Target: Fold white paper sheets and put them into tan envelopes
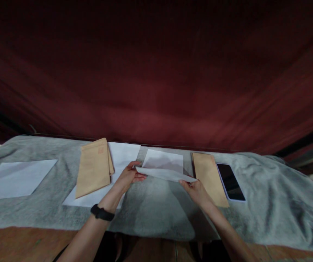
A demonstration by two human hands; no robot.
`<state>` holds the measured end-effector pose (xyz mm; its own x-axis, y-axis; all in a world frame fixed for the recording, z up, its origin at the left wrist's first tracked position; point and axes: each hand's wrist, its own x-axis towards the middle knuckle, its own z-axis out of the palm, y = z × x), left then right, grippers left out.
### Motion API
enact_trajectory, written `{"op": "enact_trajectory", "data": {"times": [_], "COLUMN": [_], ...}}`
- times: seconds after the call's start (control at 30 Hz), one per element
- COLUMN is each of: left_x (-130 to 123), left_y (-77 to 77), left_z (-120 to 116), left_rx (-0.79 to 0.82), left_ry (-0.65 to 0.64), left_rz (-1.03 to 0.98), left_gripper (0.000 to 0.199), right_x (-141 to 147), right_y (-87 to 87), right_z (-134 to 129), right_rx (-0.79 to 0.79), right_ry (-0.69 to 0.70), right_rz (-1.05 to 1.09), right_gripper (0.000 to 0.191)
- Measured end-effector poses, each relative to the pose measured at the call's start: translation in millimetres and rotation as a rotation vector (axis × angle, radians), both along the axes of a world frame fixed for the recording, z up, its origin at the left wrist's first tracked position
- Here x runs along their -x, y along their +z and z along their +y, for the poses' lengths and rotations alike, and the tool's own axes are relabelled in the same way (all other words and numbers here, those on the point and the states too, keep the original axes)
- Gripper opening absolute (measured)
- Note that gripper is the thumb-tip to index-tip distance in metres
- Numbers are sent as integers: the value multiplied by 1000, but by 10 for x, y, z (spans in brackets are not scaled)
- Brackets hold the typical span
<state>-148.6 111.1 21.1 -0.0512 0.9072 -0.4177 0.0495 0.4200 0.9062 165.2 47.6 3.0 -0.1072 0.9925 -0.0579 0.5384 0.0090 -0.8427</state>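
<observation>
A narrow strip of white paper (166,174), seen nearly edge-on, is held up between both hands above the grey cloth. My left hand (130,176) grips its left end between thumb and fingers; a black band circles that wrist. Its right end is pinched by my right hand (196,189). Whether the paper is folded I cannot tell. Just behind it, a white sheet (165,159) lies flat on the cloth. Brown envelopes (92,171) rest on white paper (125,154) left of my left hand. Beyond my right hand lies another brown envelope pile (207,173).
The grey cloth (151,214) covers the work surface. A phone (230,182) with a dark screen lies right of the right-hand envelopes. Another white sheet (20,178) is at the far left. A dark red curtain-like backdrop (156,91) rises along the back edge.
</observation>
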Motion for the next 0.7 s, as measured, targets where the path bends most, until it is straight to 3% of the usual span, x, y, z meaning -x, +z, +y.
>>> {"op": "enact_trajectory", "data": {"times": [0.27, 0.5, 0.7], "left_x": [116, 45, 10], "left_y": [193, 65, 63], "left_z": [-171, -142, -146], "left_rx": [-25, 40, 83], "left_ry": [-354, -273, -253], "left_rz": [85, 163, 155], "left_gripper": [39, 35, 38], "right_x": [43, 84, 76], "right_y": [-95, -136, -177], "right_z": [90, 123, 144], "right_rx": [-55, -6, -27], "right_ry": [-120, -159, -171], "right_rz": [61, 5, -52], "right_gripper": [37, 33, 27]}}
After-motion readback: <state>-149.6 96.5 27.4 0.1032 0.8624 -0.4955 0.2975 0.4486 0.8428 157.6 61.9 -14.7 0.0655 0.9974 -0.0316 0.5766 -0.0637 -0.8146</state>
